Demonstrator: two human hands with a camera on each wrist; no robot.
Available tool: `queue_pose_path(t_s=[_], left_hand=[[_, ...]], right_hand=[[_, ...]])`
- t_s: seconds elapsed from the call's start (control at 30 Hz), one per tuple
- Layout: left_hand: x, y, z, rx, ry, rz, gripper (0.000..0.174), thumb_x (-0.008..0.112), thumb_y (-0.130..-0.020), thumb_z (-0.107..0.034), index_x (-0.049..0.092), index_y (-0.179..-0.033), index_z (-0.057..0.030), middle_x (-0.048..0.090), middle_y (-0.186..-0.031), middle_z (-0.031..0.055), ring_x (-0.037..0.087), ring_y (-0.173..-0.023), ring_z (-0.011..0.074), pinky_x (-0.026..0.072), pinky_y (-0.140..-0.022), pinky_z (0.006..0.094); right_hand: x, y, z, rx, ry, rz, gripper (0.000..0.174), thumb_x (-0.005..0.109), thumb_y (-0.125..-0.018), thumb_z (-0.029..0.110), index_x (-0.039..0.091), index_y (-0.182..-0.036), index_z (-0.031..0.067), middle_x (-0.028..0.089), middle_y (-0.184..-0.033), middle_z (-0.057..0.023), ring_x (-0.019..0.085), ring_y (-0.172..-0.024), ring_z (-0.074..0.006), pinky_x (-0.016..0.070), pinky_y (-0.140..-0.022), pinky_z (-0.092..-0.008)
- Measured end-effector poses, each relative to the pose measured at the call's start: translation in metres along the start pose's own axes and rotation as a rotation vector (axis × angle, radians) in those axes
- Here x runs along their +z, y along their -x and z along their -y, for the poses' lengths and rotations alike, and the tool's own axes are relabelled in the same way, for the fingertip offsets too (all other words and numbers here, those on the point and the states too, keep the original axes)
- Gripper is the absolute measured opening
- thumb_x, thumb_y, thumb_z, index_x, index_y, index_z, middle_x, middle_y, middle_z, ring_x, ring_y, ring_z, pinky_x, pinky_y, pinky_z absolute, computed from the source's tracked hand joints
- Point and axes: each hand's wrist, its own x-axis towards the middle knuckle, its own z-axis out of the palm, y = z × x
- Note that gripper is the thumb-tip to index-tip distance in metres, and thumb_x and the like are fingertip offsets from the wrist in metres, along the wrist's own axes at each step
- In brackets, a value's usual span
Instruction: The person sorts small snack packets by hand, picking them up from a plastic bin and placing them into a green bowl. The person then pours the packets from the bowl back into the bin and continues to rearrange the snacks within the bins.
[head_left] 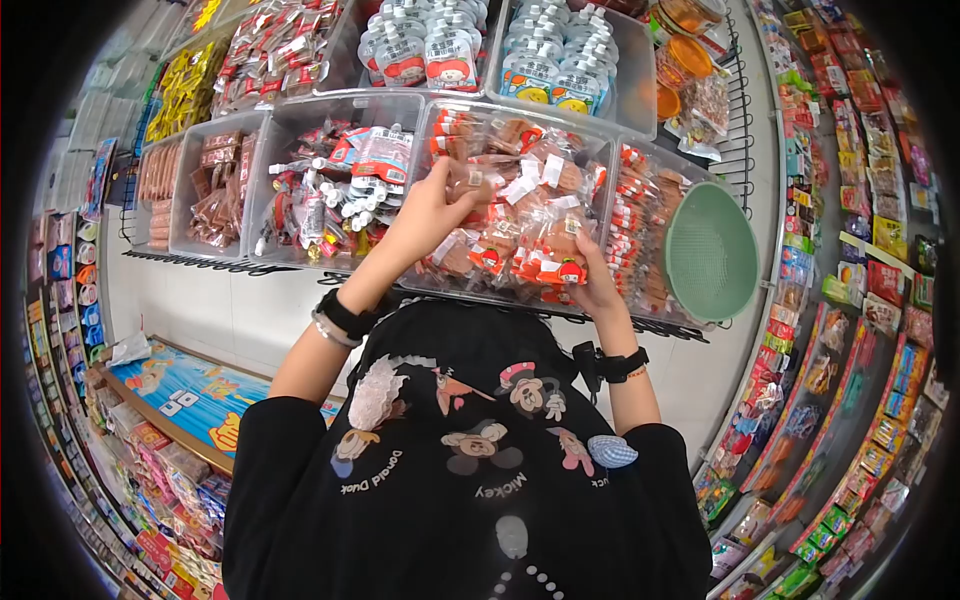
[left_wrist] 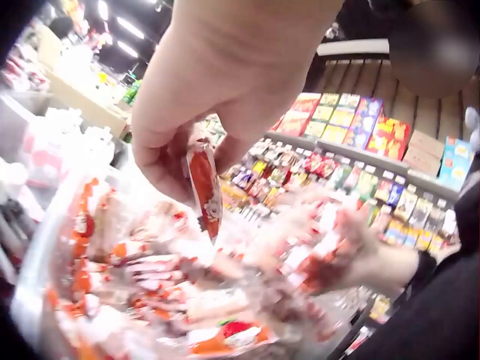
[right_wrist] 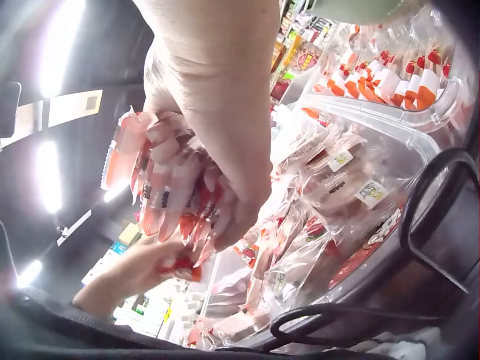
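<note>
Over a clear plastic bin (head_left: 610,165) of snack packets, my left hand (head_left: 428,215) pinches one small packet (left_wrist: 202,187) with an orange-red wrapper between thumb and fingers. My right hand (head_left: 598,280), at the bin's near right side, grips a bunch of similar packets (right_wrist: 169,184), stacked on edge in the right wrist view. Loose packets (head_left: 520,215) with clear film, brown contents and orange-red ends fill the bin below both hands. The left wrist view is partly blurred around the right hand.
A green basket (head_left: 712,252) sits at the right over another bin of orange-ended packets (head_left: 630,215). Left of the hands is a bin with white-capped tubes (head_left: 335,195). Spouted pouches (head_left: 450,50) stand behind. Black wire rack (head_left: 650,325) runs along the front edge.
</note>
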Motion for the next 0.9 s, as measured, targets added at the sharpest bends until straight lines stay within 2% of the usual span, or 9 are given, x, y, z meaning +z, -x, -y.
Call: queue_pose_path(t_s=[0.07, 0.2, 0.3, 0.37, 0.47, 0.57, 0.7, 0.77, 0.9], left_hand=[[0.0, 0.004, -0.026, -0.024, 0.347, 0.001, 0.041, 0.064, -0.08, -0.02, 0.041, -0.107, -0.0001, 0.061, -0.088, 0.0142, 0.06, -0.076, 0.0161, 0.0484, -0.068, 0.0301], [0.013, 0.009, -0.061, -0.039, 0.594, 0.151, 0.041, 0.065, -0.081, -0.015, 0.039, -0.111, -0.0022, 0.058, -0.095, 0.0105, 0.058, -0.084, 0.0109, 0.0487, -0.069, 0.0235], [0.025, 0.007, -0.069, -0.079, 0.651, 0.215, 0.041, 0.066, -0.08, -0.014, 0.039, -0.108, -0.002, 0.059, -0.088, 0.0089, 0.058, -0.082, 0.0101, 0.0476, -0.066, 0.0223], [0.031, 0.007, -0.072, -0.098, 0.587, 0.217, 0.039, 0.067, -0.079, -0.015, 0.04, -0.103, -0.0014, 0.058, -0.08, 0.0066, 0.058, -0.077, 0.0086, 0.0464, -0.062, 0.0215], [0.048, 0.008, -0.062, -0.031, 0.394, 0.088, 0.031, 0.067, -0.08, -0.016, 0.043, -0.094, -0.0011, 0.055, -0.073, 0.0038, 0.051, -0.066, 0.0059, 0.0438, -0.056, 0.0207], [0.052, 0.01, -0.061, -0.057, 0.426, 0.062, 0.031, 0.066, -0.08, -0.019, 0.043, -0.092, -0.0013, 0.053, -0.072, 0.0026, 0.049, -0.063, 0.0049, 0.0418, -0.053, 0.0198], [0.05, 0.012, -0.067, -0.075, 0.388, 0.014, 0.032, 0.065, -0.081, -0.022, 0.044, -0.091, -0.0008, 0.053, -0.074, 0.0055, 0.051, -0.069, 0.0091, 0.0432, -0.06, 0.0245], [0.053, 0.013, -0.066, 0.043, 0.004, -0.115, 0.032, 0.062, -0.082, -0.024, 0.044, -0.093, -0.001, 0.051, -0.092, 0.0148, 0.05, -0.086, 0.0187, 0.0412, -0.075, 0.0325], [0.065, 0.012, -0.058, -0.007, -0.169, -0.253, 0.039, 0.058, -0.083, -0.029, 0.043, -0.105, -0.0011, 0.042, -0.109, 0.0215, 0.042, -0.103, 0.0285, 0.0331, -0.09, 0.037]], right_hand=[[0.001, -0.003, 0.0, -0.006, 0.028, -0.013, 0.052, 0.045, -0.09, 0.04, 0.041, -0.123, 0.0011, 0.057, -0.112, -0.0151, 0.058, -0.101, -0.02, 0.0472, -0.086, -0.034], [0.003, -0.012, -0.002, 0.023, 0.003, -0.037, 0.052, 0.044, -0.09, 0.043, 0.044, -0.122, 0.0028, 0.057, -0.112, -0.0125, 0.058, -0.1, -0.0194, 0.0467, -0.085, -0.0354], [-0.002, -0.013, -0.003, 0.059, 0.018, -0.008, 0.053, 0.04, -0.09, 0.046, 0.041, -0.125, 0.0059, 0.055, -0.116, -0.011, 0.056, -0.104, -0.0194, 0.0456, -0.088, -0.0372], [0.002, -0.015, -0.004, -0.009, 0.06, 0.048, 0.058, 0.027, -0.092, 0.051, 0.037, -0.129, 0.0064, 0.048, -0.123, -0.013, 0.053, -0.108, -0.0235, 0.0479, -0.086, -0.0398], [0.003, -0.018, -0.008, -0.073, 0.041, 0.042, 0.06, 0.024, -0.093, 0.051, 0.036, -0.129, 0.0054, 0.048, -0.124, -0.0137, 0.052, -0.11, -0.0238, 0.047, -0.088, -0.0385], [0.005, -0.019, -0.01, -0.074, 0.037, 0.026, 0.06, 0.022, -0.093, 0.051, 0.036, -0.129, 0.0045, 0.048, -0.123, -0.0136, 0.052, -0.11, -0.024, 0.0467, -0.089, -0.0372], [0.015, -0.018, -0.005, -0.088, 0.058, 0.065, 0.057, 0.027, -0.093, 0.05, 0.036, -0.13, 0.0073, 0.046, -0.127, -0.0109, 0.049, -0.114, -0.0233, 0.0434, -0.093, -0.0396], [0.019, -0.018, -0.001, -0.034, 0.064, 0.046, 0.058, 0.027, -0.093, 0.051, 0.036, -0.129, 0.0069, 0.047, -0.126, -0.0105, 0.049, -0.114, -0.0228, 0.0437, -0.092, -0.0397], [0.015, -0.02, -0.002, 0.043, 0.006, 0.017, 0.055, 0.03, -0.093, 0.049, 0.037, -0.129, 0.0076, 0.049, -0.124, -0.0101, 0.049, -0.113, -0.0226, 0.0431, -0.092, -0.0388]])
